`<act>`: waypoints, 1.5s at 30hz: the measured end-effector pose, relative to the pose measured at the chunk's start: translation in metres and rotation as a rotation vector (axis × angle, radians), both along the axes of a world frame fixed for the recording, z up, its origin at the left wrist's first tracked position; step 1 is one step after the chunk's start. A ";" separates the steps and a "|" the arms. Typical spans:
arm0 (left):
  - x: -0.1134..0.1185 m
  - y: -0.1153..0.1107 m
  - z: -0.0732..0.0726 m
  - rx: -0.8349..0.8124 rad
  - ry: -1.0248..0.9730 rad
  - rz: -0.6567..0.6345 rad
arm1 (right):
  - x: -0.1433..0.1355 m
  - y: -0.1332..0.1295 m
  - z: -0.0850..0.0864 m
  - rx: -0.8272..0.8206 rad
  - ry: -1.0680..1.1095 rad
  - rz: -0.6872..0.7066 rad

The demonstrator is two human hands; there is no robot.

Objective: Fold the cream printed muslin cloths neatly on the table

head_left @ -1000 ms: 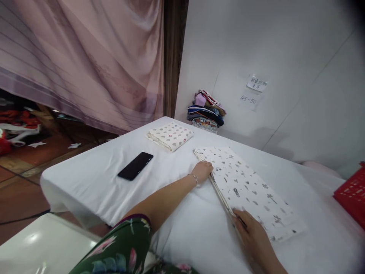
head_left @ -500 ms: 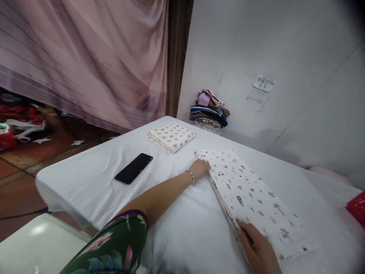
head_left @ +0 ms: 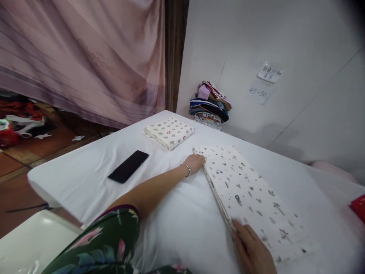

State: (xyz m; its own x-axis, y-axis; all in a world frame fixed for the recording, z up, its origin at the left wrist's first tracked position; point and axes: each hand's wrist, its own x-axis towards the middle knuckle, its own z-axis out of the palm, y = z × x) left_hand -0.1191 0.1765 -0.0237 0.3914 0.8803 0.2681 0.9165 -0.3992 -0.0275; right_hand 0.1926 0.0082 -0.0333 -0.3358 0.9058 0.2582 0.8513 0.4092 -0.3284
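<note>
A long folded white cloth (head_left: 248,190) with a small plant print lies slantwise on the white-covered table (head_left: 176,224). My left hand (head_left: 195,163), with a bracelet at the wrist, is closed on the cloth's near edge close to its far corner. Lower down the same edge, my right hand (head_left: 251,245) is closed too, its fingers around the layered fold and partly hidden. Beyond my left hand sits a smaller folded cloth (head_left: 171,133) with grey and red motifs. A black phone (head_left: 129,166) lies flat to the left of my left forearm.
A stack of folded fabrics (head_left: 209,104) stands by the wall behind the table. Paper notes (head_left: 269,73) are stuck on the wall. At the left hang pink curtains (head_left: 114,57), and a white stool (head_left: 37,243) stands below. Something red (head_left: 358,208) is at the right edge.
The view has shifted slightly, so the table things sit a little further left and up. Both hands keep their hold on the cloth's edge, which lies much as before.
</note>
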 end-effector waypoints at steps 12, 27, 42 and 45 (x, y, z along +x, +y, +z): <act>-0.017 0.017 0.019 -0.120 0.068 -0.062 | 0.008 0.007 0.005 -0.136 -0.109 0.119; -0.039 0.023 0.009 -0.150 -0.137 -0.076 | 0.006 0.003 0.001 -0.041 -0.034 0.221; 0.005 0.034 0.011 -0.193 -0.189 0.006 | -0.014 -0.003 0.017 -0.027 -0.039 0.232; 0.003 0.036 -0.001 -0.262 -0.176 0.045 | -0.015 -0.005 0.026 -0.055 -0.015 0.224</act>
